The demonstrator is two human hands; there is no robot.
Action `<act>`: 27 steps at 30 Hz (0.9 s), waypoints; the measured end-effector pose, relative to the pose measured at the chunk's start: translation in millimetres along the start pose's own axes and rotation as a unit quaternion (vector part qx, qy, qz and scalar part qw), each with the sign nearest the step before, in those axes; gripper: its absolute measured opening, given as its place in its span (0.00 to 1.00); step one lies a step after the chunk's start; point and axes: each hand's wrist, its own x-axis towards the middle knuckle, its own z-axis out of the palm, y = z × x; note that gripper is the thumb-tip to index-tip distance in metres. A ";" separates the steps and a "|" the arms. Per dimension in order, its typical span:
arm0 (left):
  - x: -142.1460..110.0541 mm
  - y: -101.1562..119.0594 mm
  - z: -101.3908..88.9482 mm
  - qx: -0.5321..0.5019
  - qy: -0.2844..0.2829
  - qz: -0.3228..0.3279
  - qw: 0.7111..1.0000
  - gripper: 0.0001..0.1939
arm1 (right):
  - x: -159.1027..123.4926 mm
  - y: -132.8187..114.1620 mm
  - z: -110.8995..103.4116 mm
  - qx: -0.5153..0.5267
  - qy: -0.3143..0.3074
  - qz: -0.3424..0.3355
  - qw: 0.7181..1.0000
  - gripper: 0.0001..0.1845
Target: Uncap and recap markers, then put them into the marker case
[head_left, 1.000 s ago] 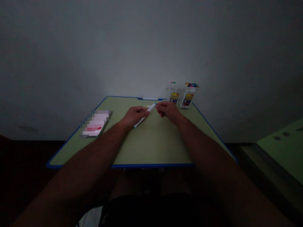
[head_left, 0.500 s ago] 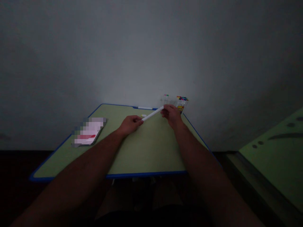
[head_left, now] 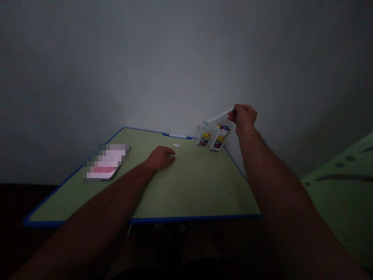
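My right hand [head_left: 245,116] is raised at the back right, fingers pinched on one end of a slim white marker pen [head_left: 220,116]. The pen slants down to the left, and its low end is at the top of a clear plastic case [head_left: 205,139] with a few coloured tips showing. Right beside that stands a second clear case [head_left: 219,143], filled with markers with coloured ends. My left hand [head_left: 161,158] rests on the table, its fingers apart and holding nothing. A small white piece with a yellowish end, like a pen cap [head_left: 176,145], lies just beyond it.
The pale green table [head_left: 186,194] has a blue rim and backs onto a grey wall [head_left: 175,70]. Another white pen [head_left: 177,136] lies along its back edge. A blurred pink and white flat item [head_left: 106,161] is at the left. A green panel [head_left: 346,210] stands at the right.
My left hand has let go of the pen and come down onto the table. My right hand has carried the pen up and right, over the cases. The view has shifted slightly.
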 end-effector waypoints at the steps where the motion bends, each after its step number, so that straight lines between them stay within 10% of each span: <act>1: 0.3 -0.6 0.6 0.007 -0.003 0.004 1.000 0.20 | 2.9 -1.6 1.5 -0.017 -0.001 -0.004 1.000 0.06; 19: 2.0 -2.3 2.7 0.029 -0.007 0.015 0.999 0.21 | 12.7 48.7 37.7 -0.312 -0.111 0.007 0.944 0.05; 27: 2.5 -2.7 4.7 0.042 -0.005 0.005 0.999 0.19 | 18.1 55.2 42.9 -0.451 -0.142 -0.077 0.878 0.07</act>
